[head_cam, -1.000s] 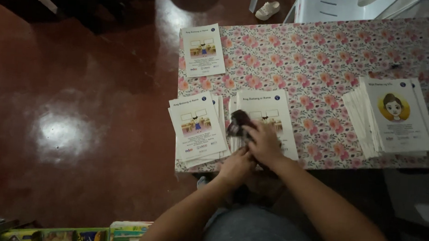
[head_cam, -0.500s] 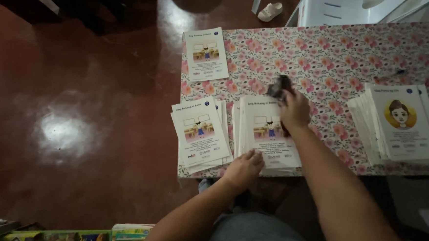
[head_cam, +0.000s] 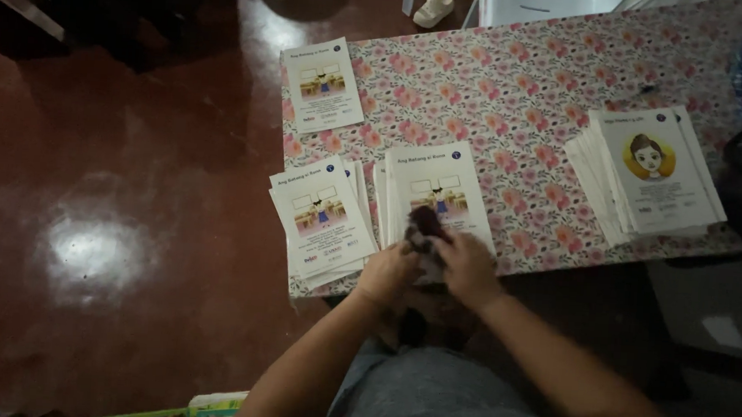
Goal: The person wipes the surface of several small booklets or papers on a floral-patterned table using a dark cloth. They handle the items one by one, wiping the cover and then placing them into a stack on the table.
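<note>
1. Two hands meet at the near table edge: your left hand (head_cam: 387,273) and right hand (head_cam: 468,269) both close on a small dark object (head_cam: 427,224), fingers pinched around it. What it is cannot be made out.
2. It sits on the near end of the middle booklet stack (head_cam: 438,191), just beyond your fingertips. The stack's long axis runs near to far. Both hands are equally close.
3. Left stack (head_cam: 320,214) lies just beside; single booklet (head_cam: 322,83) farther left.
4. Right stack (head_cam: 656,173) lies well apart on the floral tablecloth (head_cam: 521,89).
</note>
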